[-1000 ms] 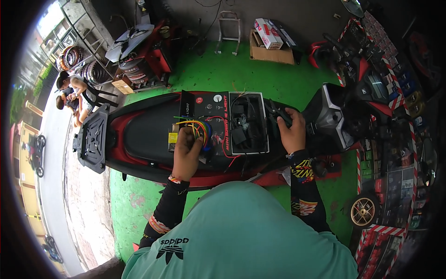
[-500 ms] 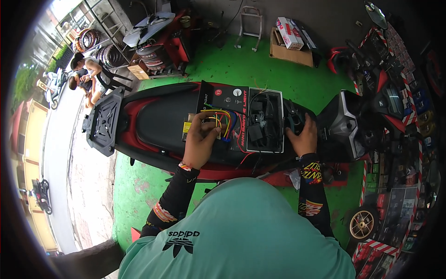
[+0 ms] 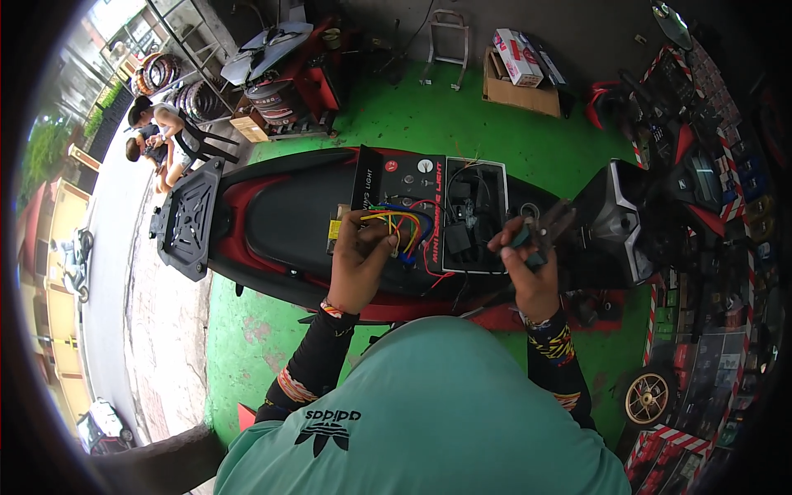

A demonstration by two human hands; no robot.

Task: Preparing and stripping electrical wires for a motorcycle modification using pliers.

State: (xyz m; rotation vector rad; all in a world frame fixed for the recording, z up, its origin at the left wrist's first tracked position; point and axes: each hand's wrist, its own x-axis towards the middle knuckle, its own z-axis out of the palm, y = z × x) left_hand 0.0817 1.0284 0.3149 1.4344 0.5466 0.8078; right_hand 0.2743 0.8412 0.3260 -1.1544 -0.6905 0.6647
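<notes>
My left hand (image 3: 360, 268) is closed in a pinch on a bundle of coloured wires (image 3: 422, 221), yellow, red and blue, which loops out to the right over the scooter seat (image 3: 289, 210). In my right hand (image 3: 536, 289) is a pair of pliers (image 3: 543, 235) with teal grips, its metal end pointing up and right and smeared by motion. Between the hands an open box (image 3: 505, 198) with a white rim lies on the seat, with black parts and thin leads inside. Its dark printed lid (image 3: 404, 176) is folded out to the left.
The scooter's rear rack (image 3: 190, 220) sticks out at left, its silver front panel (image 3: 617, 219) at right. Beyond it on the green floor stand a cardboard carton (image 3: 520, 95) and a metal stand (image 3: 445, 49). A gold wheel (image 3: 649, 398) and shelved goods line the right side. Two people sit at far left.
My right hand has lifted the pliers from the dark hollow right of the box and turned toward the left. My left hand keeps its pinch on the wires.
</notes>
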